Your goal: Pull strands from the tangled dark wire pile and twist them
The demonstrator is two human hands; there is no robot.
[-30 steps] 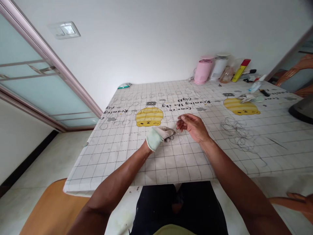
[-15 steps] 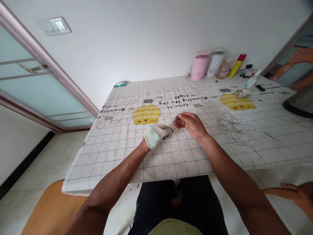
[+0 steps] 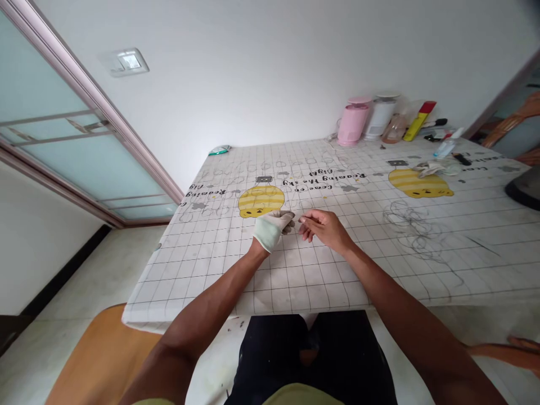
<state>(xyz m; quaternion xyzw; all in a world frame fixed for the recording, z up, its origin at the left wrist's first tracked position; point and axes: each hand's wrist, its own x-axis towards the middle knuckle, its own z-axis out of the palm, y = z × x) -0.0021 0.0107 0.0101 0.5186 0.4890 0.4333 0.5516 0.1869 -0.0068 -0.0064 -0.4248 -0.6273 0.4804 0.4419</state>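
Observation:
My left hand (image 3: 272, 228), in a pale glove, is closed in a pinch above the checked tablecloth. My bare right hand (image 3: 325, 228) faces it a short gap away, thumb and forefinger pressed together. Whatever lies between the fingertips of either hand is too thin to make out. Beyond the left hand, rows of thin dark wire-like loops (image 3: 219, 170) lie on the cloth, some over a printed yellow bear (image 3: 261, 199). To the right of my right hand spreads a loose tangle of thin dark wire-like strands (image 3: 407, 219).
Along the wall stand a pink cylinder (image 3: 353, 122), a white one (image 3: 382, 118), a bottle (image 3: 395, 129) and a yellow can with a red cap (image 3: 419, 122). A crumpled glove (image 3: 436, 167) lies at right, near a dark-based object (image 3: 525, 188). A green packet (image 3: 220, 150) is at the back left corner.
My right hand has lowered slightly and its fingers have drawn into a pinch opposite the left. The left hand has lifted its fingertips a little. The whole view has shifted slightly.

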